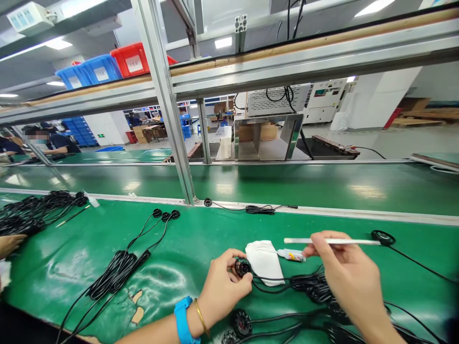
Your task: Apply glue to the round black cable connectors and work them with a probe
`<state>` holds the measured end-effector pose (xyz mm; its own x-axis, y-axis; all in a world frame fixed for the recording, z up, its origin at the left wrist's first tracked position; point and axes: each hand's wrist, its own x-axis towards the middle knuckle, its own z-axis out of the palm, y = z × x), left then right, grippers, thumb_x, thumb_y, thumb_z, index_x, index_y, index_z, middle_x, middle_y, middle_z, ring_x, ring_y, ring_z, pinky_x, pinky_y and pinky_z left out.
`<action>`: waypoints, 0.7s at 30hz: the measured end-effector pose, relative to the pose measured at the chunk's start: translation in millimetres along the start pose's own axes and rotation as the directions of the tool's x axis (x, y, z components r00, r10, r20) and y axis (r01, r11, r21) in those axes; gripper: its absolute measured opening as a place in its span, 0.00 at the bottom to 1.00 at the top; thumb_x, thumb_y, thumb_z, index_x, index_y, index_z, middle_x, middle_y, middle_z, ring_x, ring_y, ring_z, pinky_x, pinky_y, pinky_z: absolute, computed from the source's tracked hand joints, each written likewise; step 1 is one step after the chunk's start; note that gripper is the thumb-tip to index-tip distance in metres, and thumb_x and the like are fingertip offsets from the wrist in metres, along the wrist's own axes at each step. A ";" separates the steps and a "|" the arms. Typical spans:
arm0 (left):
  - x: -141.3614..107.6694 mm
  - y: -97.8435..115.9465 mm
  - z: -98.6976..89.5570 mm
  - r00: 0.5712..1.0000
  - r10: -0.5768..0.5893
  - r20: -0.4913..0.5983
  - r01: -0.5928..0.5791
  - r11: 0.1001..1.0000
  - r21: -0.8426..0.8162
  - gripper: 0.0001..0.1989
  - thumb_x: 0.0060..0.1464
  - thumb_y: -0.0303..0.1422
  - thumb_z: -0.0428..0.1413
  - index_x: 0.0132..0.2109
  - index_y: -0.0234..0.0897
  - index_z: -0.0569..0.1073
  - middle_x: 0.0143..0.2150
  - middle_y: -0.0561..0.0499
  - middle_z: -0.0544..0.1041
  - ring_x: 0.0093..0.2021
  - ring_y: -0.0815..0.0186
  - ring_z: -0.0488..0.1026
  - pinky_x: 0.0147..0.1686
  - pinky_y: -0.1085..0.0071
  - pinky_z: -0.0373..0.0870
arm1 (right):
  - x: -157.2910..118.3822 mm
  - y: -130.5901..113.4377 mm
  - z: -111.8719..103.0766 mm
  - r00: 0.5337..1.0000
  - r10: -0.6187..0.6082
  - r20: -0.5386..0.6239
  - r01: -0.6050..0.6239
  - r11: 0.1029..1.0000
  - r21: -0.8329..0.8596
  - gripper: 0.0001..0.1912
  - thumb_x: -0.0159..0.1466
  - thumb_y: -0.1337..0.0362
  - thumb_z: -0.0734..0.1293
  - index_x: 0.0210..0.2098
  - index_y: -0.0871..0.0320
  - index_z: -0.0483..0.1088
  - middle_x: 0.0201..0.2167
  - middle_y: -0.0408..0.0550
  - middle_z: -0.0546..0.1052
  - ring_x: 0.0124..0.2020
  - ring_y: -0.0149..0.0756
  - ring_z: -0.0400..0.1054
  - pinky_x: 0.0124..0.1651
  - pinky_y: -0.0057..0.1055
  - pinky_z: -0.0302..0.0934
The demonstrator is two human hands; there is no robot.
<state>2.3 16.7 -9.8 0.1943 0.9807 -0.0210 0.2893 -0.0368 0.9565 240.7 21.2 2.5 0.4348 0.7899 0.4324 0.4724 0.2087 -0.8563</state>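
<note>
My left hand (224, 282) is closed round a small black disc-shaped part (242, 267) on the end of a black cable. Between the thumb and fingers of my right hand (346, 277) is a thin white stick (353, 241), level and pointing left. What its tip is made of is too small to tell. Just beyond the held disc lies a folded white cloth (264, 263). A small clear bottle (291, 255) with a printed label rests between the cloth and my right hand. Beneath my hands are coiled black cables (311, 285) and another round black part (241, 323).
Three cables with round ends (165, 216) lie left of my hands, near a torn patch (137, 314) in the green mat. A cable heap (36, 210) and another person's hand (10, 244) are far left. A metal post (168, 105) rises at the table's back.
</note>
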 end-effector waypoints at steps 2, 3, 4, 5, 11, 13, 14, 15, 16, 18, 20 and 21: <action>-0.4 -0.3 0.5 1.000 0.012 -0.007 -0.012 1.000 0.000 0.15 0.47 0.28 0.58 0.45 0.35 0.74 0.29 0.56 0.71 0.21 0.75 0.63 0.21 0.80 0.60 | -21.8 -13.3 9.4 0.995 -0.087 0.055 0.077 0.983 0.168 0.12 0.67 0.53 0.65 0.35 0.54 0.69 0.22 0.43 0.77 0.24 0.36 0.75 0.29 0.27 0.71; -0.7 -0.3 0.7 1.000 0.018 -0.007 -0.018 1.000 0.003 0.15 0.47 0.28 0.58 0.45 0.35 0.74 0.30 0.55 0.72 0.22 0.75 0.65 0.22 0.80 0.62 | -31.6 -17.4 14.3 0.980 -0.167 0.104 0.143 0.968 0.207 0.09 0.68 0.56 0.64 0.35 0.54 0.70 0.24 0.44 0.78 0.24 0.35 0.75 0.29 0.26 0.71; -0.9 -0.4 0.9 1.000 0.024 -0.005 -0.024 1.000 0.007 0.15 0.47 0.28 0.58 0.45 0.36 0.74 0.31 0.54 0.73 0.22 0.74 0.66 0.22 0.80 0.63 | -39.9 -20.0 19.1 0.954 -0.259 0.149 0.222 0.948 0.228 0.08 0.69 0.60 0.64 0.35 0.55 0.72 0.26 0.45 0.79 0.24 0.34 0.75 0.30 0.25 0.72; -1.2 -0.7 1.1 0.999 0.033 -0.003 -0.033 0.999 0.013 0.15 0.48 0.28 0.58 0.46 0.36 0.74 0.32 0.54 0.74 0.23 0.74 0.67 0.23 0.80 0.64 | -46.6 -21.4 23.5 0.918 -0.351 0.183 0.304 0.922 0.241 0.06 0.68 0.63 0.64 0.36 0.54 0.73 0.28 0.45 0.79 0.26 0.34 0.76 0.31 0.25 0.72; -2.9 -1.5 1.7 0.998 0.070 -0.004 -0.070 0.997 0.038 0.16 0.49 0.27 0.58 0.47 0.38 0.74 0.33 0.53 0.77 0.24 0.72 0.72 0.24 0.79 0.68 | -62.3 -20.8 38.1 0.770 -0.597 0.227 0.548 0.800 0.245 0.08 0.67 0.72 0.64 0.42 0.54 0.71 0.32 0.44 0.79 0.33 0.32 0.76 0.39 0.23 0.71; -3.2 0.4 1.2 0.998 0.068 0.006 -0.068 0.997 0.039 0.16 0.48 0.27 0.58 0.46 0.37 0.74 0.32 0.53 0.78 0.25 0.71 0.72 0.25 0.79 0.69 | -64.6 -20.6 39.1 0.757 -0.614 0.224 0.572 0.788 0.227 0.09 0.67 0.73 0.64 0.43 0.55 0.70 0.33 0.45 0.78 0.34 0.31 0.76 0.40 0.23 0.71; -3.2 1.5 1.0 0.998 0.066 0.011 -0.066 0.997 0.038 0.16 0.48 0.26 0.58 0.46 0.37 0.74 0.32 0.53 0.78 0.25 0.71 0.72 0.25 0.79 0.69 | -65.7 -20.8 39.3 0.753 -0.619 0.224 0.580 0.785 0.217 0.09 0.66 0.73 0.64 0.44 0.55 0.70 0.34 0.45 0.78 0.34 0.31 0.76 0.40 0.24 0.71; -3.1 2.5 0.8 0.998 0.062 0.014 -0.063 0.997 0.037 0.16 0.48 0.26 0.58 0.46 0.37 0.74 0.32 0.52 0.78 0.25 0.70 0.72 0.26 0.79 0.69 | -66.7 -21.2 39.6 0.748 -0.625 0.225 0.589 0.781 0.209 0.09 0.66 0.73 0.64 0.44 0.56 0.69 0.34 0.46 0.78 0.34 0.31 0.76 0.41 0.24 0.71; -3.1 3.4 0.7 0.998 0.058 0.014 -0.059 0.998 0.036 0.16 0.48 0.26 0.58 0.47 0.37 0.74 0.32 0.52 0.78 0.25 0.70 0.72 0.26 0.79 0.69 | -67.6 -21.6 39.9 0.742 -0.632 0.225 0.598 0.775 0.204 0.10 0.66 0.74 0.64 0.45 0.56 0.69 0.34 0.46 0.78 0.34 0.31 0.76 0.41 0.24 0.71; -3.0 4.0 1.0 0.999 0.052 0.009 -0.053 0.998 0.036 0.17 0.48 0.26 0.57 0.47 0.37 0.74 0.32 0.52 0.77 0.25 0.71 0.72 0.25 0.78 0.69 | -69.2 -22.7 41.2 0.727 -0.650 0.223 0.619 0.760 0.197 0.10 0.66 0.74 0.63 0.44 0.57 0.69 0.34 0.46 0.78 0.34 0.31 0.76 0.40 0.24 0.71; -3.3 3.2 2.0 0.999 0.053 0.002 -0.053 0.998 0.040 0.17 0.48 0.26 0.57 0.47 0.37 0.74 0.32 0.53 0.77 0.24 0.71 0.71 0.25 0.78 0.68 | -70.9 -23.2 43.2 0.718 -0.661 0.218 0.635 0.750 0.185 0.10 0.66 0.75 0.63 0.44 0.57 0.69 0.33 0.47 0.78 0.34 0.32 0.76 0.39 0.25 0.72; -3.6 2.3 2.6 0.998 0.055 -0.001 -0.055 0.997 0.047 0.17 0.47 0.26 0.58 0.47 0.37 0.75 0.31 0.53 0.77 0.24 0.71 0.72 0.24 0.79 0.67 | -72.0 -23.1 44.4 0.714 -0.665 0.217 0.641 0.747 0.178 0.10 0.66 0.75 0.63 0.44 0.57 0.69 0.33 0.47 0.78 0.34 0.32 0.76 0.39 0.25 0.72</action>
<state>4.8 12.6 -8.3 0.2091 0.9774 0.0319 0.3220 -0.0996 0.9415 164.4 -14.9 -21.4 -0.1701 0.5507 0.8172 0.4951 0.7648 -0.4123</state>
